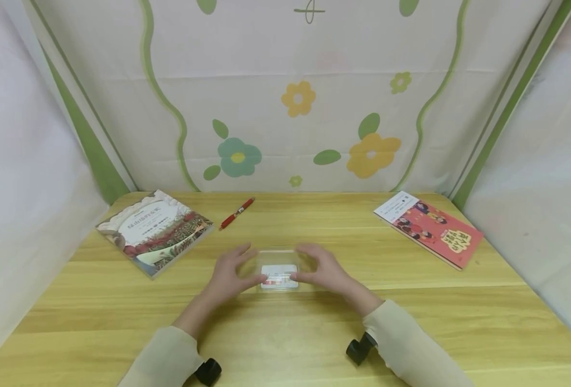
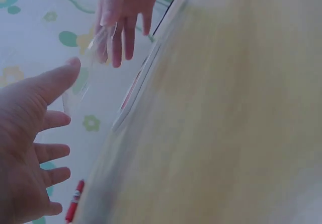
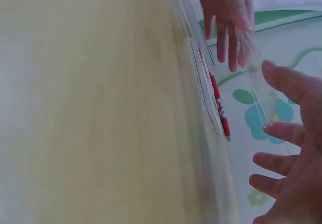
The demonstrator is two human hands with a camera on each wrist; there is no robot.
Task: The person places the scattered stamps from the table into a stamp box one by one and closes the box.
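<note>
A clear plastic lid is raised at a tilt between both hands. My left hand pinches its left side between thumb and index finger, the other fingers spread. On the opposite side my right hand holds it the same way, as the right wrist view shows with the lid at the thumb and index fingertips. Below it, a flat white pack with red print lies on the wooden table, seen through the clear plastic.
A red pen lies behind the left hand. To the far left rests a book with a floral cover, and a red book is at the far right. A flower-printed curtain rises behind the table, with fabric on both sides.
</note>
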